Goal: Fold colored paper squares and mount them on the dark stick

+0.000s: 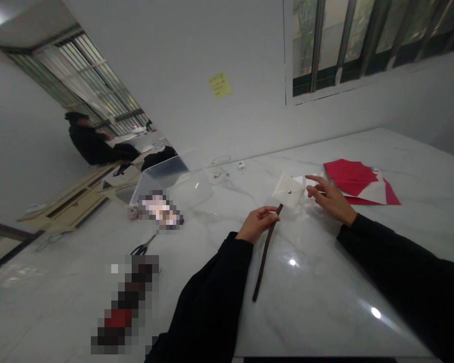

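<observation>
Between the thumb and fingers of my left hand (258, 223) is the upper end of a thin dark brown strip (265, 252). The strip hangs down at a slant towards the table's front. Just beyond this hand lies a small cream-coloured envelope-like piece (287, 192) with a round metal snap or stud on it. My right hand (331, 199) hovers to the right of that piece, index finger stretched out and fingers apart, with nothing visible in it. Clear plastic wrapping (304, 206) appears to lie beneath and beside the cream piece.
Red and white sheets (353, 179) lie at the right. Black-handled scissors (144, 247) rest at the left, beside a clear plastic bin (162, 174). A white plug (241, 165) and cable are near the wall. A person (91, 138) sits far left.
</observation>
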`<state>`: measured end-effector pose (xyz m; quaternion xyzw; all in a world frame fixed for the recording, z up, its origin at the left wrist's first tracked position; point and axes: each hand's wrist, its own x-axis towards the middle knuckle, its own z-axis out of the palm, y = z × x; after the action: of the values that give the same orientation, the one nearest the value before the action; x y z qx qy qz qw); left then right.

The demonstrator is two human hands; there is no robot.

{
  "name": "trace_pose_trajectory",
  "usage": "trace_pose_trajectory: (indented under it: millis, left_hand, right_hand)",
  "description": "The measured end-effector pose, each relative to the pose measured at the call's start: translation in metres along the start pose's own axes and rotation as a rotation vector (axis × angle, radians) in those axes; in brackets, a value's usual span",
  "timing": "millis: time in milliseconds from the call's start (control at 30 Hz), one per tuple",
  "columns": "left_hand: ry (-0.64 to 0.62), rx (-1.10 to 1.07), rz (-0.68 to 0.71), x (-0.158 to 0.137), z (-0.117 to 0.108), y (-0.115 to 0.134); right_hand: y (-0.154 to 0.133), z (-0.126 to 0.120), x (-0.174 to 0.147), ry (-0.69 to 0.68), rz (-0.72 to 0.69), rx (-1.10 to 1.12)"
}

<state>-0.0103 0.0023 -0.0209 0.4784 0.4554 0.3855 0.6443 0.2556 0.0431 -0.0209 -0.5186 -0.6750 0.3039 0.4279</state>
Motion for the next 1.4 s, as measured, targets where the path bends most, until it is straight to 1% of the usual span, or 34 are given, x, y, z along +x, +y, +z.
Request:
trace_pose_trajectory:
  millis: [67, 200, 267, 367, 433, 533, 600, 667, 733, 800, 867, 933, 1000, 1033, 1100, 1167, 1233, 1300, 1400]
  left_hand:
    - [-0.008, 0.018, 0.001, 0.0000, -0.0006, 0.0000]
    - [-0.014, 0.035, 0.015, 0.0001, -0.0021, -0.0007]
    - [-0.013, 0.027, 0.019, 0.0002, -0.0024, -0.0012]
    - [-0.009, 0.015, 0.014, 0.0003, -0.0021, -0.0014]
    - [-0.008, 0.014, 0.010, 0.0004, -0.0017, -0.0013]
    - [-0.009, 0.014, 0.014, 0.0002, -0.0013, -0.0010]
    - [-0.013, 0.008, 0.019, 0.0003, -0.0013, -0.0010]
    - [-0.014, 0.005, 0.022, 0.0005, -0.0016, -0.0013]
    - [-0.009, 0.004, 0.025, 0.0010, -0.0018, -0.0018]
    - [-0.005, 0.004, 0.025, 0.0015, -0.0018, -0.0024]
    - [-0.006, 0.002, 0.023, 0.0017, -0.0016, -0.0028]
    - [-0.008, -0.009, 0.024, 0.0016, -0.0012, -0.0027]
    - [-0.006, -0.027, 0.028, 0.0011, -0.0006, -0.0022]
    - [-0.004, -0.034, 0.027, 0.0009, -0.0003, -0.0018]
    - [0.002, -0.039, 0.017, 0.0003, 0.0001, -0.0010]
    - [0.004, -0.034, 0.008, 0.0000, 0.0002, -0.0004]
    - [-0.002, -0.021, 0.004, -0.0001, 0.0000, -0.0001]
    - [-0.008, -0.002, 0.003, 0.0000, -0.0005, -0.0001]
    - [-0.006, 0.019, 0.009, 0.0002, -0.0008, -0.0001]
  right_hand:
    - [-0.0025, -0.0002, -0.0012, -0.014, -0.011, 0.017]
    - [0.0010, -0.0011, -0.0010, -0.125, 0.058, -0.193]
    - [0.0033, -0.0012, -0.0003, -0.113, 0.064, -0.246]
    - [0.0020, -0.0016, 0.0000, 0.004, 0.045, -0.183]
    - [-0.0012, -0.0024, -0.0008, 0.037, 0.030, -0.116]
    - [-0.0035, -0.0032, -0.0021, -0.029, 0.005, -0.109]
    - [-0.0015, -0.0030, -0.0022, -0.097, 0.032, -0.185]
    - [0.0020, -0.0025, -0.0015, -0.120, 0.063, -0.250]
    - [0.0043, -0.0021, -0.0006, -0.079, 0.053, -0.242]
    - [0.0037, -0.0018, -0.0003, -0.009, 0.017, -0.177]
    - [0.0011, -0.0015, -0.0010, -0.001, -0.010, -0.106]
    - [-0.0013, -0.0010, -0.0019, -0.082, -0.003, -0.100]
    - [-0.0017, -0.0007, -0.0020, -0.177, 0.032, -0.153]
    - [-0.0011, -0.0008, -0.0017, -0.196, 0.046, -0.181]
    - [0.0004, -0.0015, -0.0007, -0.151, 0.044, -0.201]
    - [0.0006, -0.0025, 0.0000, -0.056, 0.006, -0.175]
    - [-0.0013, -0.0033, -0.0003, -0.013, -0.034, -0.131]
    - [-0.0040, -0.0034, -0.0014, -0.034, -0.060, -0.109]
    - [-0.0054, -0.0022, -0.0025, -0.091, -0.066, -0.143]
